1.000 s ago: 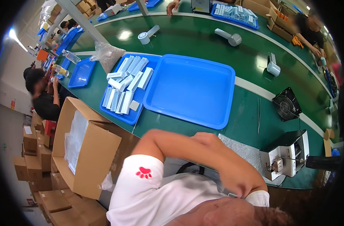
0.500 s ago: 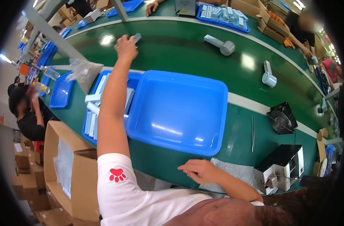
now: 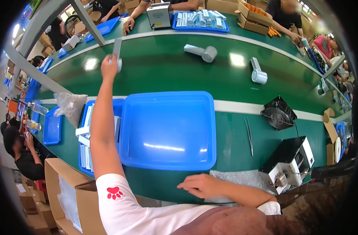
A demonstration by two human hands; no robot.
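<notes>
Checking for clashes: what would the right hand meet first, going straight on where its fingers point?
Leftward, the right hand would probably first meet the white fabric sleeve with a red paw print, though relative heights are unclear.

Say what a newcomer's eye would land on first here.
Probably the big blue tray, bright near the picture's middle. Next, the left hand, stretched out at upper left to a pale handled gadget over the green belt. Then perhaps the black fan at right.
</notes>
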